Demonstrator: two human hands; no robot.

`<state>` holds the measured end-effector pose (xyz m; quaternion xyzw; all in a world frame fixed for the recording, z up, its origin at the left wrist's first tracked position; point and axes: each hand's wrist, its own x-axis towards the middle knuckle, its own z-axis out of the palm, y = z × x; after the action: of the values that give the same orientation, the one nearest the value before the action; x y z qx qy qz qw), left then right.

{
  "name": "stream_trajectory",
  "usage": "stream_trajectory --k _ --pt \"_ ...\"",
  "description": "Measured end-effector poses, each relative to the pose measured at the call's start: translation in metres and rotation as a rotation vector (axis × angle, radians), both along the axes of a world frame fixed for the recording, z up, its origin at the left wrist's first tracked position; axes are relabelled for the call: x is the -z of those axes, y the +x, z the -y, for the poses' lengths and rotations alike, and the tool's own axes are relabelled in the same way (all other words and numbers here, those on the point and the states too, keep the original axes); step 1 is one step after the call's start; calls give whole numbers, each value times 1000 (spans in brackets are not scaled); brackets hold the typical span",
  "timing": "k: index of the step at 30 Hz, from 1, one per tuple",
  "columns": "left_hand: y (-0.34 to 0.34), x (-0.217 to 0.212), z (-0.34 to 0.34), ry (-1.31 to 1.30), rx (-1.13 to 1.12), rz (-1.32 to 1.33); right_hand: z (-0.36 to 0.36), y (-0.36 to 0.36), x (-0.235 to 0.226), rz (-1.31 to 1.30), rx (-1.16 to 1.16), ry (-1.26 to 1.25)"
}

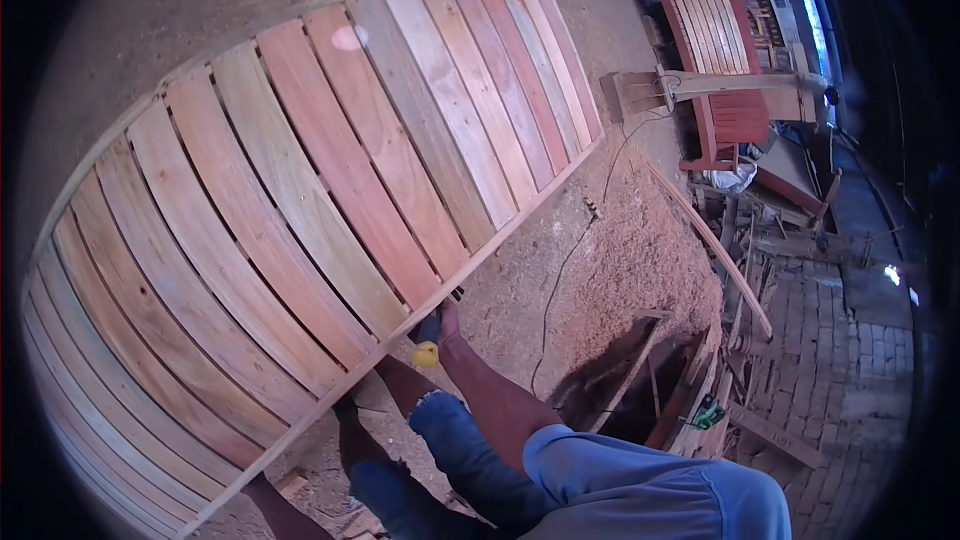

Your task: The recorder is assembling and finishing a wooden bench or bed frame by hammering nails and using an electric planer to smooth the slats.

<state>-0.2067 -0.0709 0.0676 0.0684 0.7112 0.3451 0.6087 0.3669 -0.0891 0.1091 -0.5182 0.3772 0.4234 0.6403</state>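
A long slatted wooden panel, its boards ranging from pale tan to reddish, stretches across the left and middle of the view. At its near rail, my right hand is closed around a dark object with a rounded yellow end; its exact kind cannot be made out. The fingers are partly hidden beside the rail. My left forearm reaches the same rail at the lower left, where the panel's edge hides the hand. My knees in denim are bent close to the rail.
A sawdust heap and a dark cable lie right of the panel. Beyond are a loose wooden strip, a pit with timber across it, a wooden post, slatted furniture and a brick wall.
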Motion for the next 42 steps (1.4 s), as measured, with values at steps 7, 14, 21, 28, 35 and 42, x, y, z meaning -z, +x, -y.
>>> stream_trajectory --k 7,14,21,28,35,42 --pt "-79 -34 -33 42 -37 221 17 -22 -71 -178 -58 -3" --pt "-43 -173 -14 469 1535 -411 264 -29 -211 53 -772 -260" --pt "115 -283 -46 690 1604 -57 505 -88 -390 279 -1085 -1153" --pt "383 -364 38 297 1363 12 769 -153 -471 145 -95 -1446" --pt "634 -392 304 53 2016 114 1011 -104 -507 417 184 -1612" --pt "713 -541 937 -278 2353 526 1146 -98 -465 351 64 -1968"
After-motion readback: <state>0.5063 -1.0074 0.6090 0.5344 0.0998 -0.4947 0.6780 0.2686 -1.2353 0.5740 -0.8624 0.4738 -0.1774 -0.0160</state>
